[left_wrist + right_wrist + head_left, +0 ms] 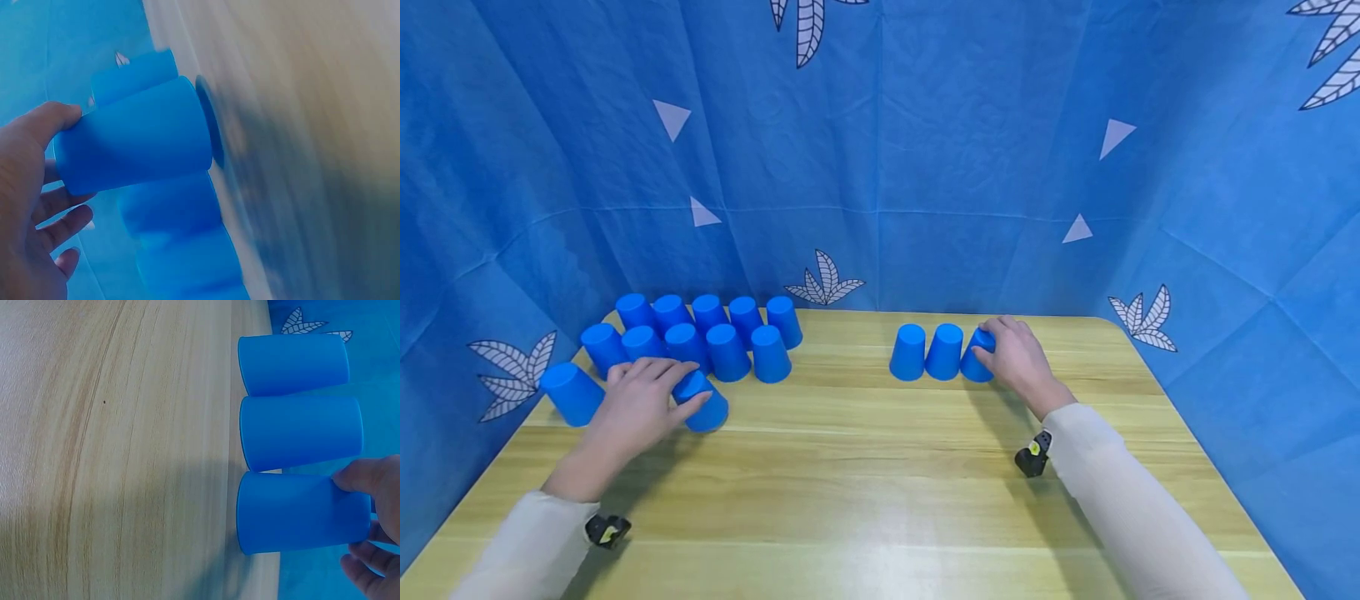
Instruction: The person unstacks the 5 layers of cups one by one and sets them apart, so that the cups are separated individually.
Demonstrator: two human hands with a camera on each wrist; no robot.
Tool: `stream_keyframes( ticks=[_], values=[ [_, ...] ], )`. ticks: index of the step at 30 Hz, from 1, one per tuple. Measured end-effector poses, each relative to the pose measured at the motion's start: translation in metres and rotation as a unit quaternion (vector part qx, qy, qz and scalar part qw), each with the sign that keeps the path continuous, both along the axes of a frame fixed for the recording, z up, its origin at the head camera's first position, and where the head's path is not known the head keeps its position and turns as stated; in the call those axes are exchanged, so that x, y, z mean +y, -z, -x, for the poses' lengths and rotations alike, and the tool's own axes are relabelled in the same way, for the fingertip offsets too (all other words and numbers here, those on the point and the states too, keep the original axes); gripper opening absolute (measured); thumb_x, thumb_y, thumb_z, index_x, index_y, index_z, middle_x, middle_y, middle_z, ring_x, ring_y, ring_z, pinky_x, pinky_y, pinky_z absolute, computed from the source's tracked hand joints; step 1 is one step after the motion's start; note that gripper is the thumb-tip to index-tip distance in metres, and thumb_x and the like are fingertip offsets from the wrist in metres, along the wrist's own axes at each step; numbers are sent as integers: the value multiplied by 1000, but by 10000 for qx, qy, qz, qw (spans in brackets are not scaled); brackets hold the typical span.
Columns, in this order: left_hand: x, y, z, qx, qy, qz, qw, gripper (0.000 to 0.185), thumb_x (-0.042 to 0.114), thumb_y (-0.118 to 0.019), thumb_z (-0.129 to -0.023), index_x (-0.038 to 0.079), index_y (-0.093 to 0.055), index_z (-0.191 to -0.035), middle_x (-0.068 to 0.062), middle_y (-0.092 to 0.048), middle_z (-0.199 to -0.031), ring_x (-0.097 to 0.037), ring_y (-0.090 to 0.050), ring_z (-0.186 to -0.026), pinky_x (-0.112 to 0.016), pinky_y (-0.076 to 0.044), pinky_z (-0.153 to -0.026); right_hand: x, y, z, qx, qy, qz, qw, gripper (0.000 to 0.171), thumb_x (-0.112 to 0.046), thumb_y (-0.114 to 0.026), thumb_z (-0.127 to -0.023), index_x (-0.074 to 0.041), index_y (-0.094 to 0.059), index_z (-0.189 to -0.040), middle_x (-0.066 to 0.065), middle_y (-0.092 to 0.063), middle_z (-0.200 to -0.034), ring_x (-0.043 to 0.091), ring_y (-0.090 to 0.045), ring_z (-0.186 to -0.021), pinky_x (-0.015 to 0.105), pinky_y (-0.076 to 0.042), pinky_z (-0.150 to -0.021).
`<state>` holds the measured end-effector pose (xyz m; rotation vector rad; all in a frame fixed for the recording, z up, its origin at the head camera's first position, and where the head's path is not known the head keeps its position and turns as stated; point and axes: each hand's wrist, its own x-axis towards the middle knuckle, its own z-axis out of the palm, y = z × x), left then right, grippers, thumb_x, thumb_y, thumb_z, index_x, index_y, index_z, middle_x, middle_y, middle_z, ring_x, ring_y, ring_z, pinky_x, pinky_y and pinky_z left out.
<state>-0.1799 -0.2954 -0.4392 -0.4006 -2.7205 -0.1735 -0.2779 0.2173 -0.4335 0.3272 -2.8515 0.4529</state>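
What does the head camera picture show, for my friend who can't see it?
Two hands hold upside-down blue cups on a wooden table. The left hand grips one cup beside a big bunch of cups. The right hand holds the end cup of a row of three.

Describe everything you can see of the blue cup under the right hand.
The cup is plain blue, smooth and matte, plastic by its look, tapering from a wider rim to a narrower base. It stands upside down, rim on the wooden table, as the rightmost of a row of three, pressed against the middle cup. The right hand grips it near the base, thumb on its side, fingers behind. No marks or damage show.
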Motion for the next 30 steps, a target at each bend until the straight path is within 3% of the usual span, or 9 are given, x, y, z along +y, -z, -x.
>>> stream_keyframes(
  ticks=[10,17,25,30],
  values=[
    [-50,-1,-2,-26,-723,5,9974,53,37,-72,-88,0,-59,-124,-28,-56,-123,-49,-42,-115,-65,-27,-82,0,-1,-1,-111,58,32,9999,46,-24,-66,-95,3,-55,-131,24,-52,-133,45,-47,-122,58,-42,-99],
    [-76,2,0,-159,-979,-16,9951,57,41,-68,-91,-2,-56,-125,-32,-52,-127,-53,-39,-115,-72,-24,-84,-1,0,-1,-73,52,11,10000,46,-24,-66,-95,3,-56,-131,24,-53,-131,45,-48,-121,57,-42,-98],
    [-88,0,1,-590,-1283,111,9899,68,51,-59,-94,-6,-50,-131,-37,-45,-133,-57,-31,-120,-77,-16,-92,-1,0,-2,-107,68,49,9999,47,-24,-66,-95,3,-55,-132,24,-52,-132,45,-47,-122,57,-42,-99],
    [-88,0,2,-601,-1325,201,9892,70,52,-58,-94,-5,-50,-132,-37,-44,-134,-57,-32,-121,-77,-16,-92,-1,0,-2,-76,54,43,9999,46,-24,-66,-95,3,-56,-131,24,-53,-131,44,-48,-121,57,-42,-99]
  ],
)
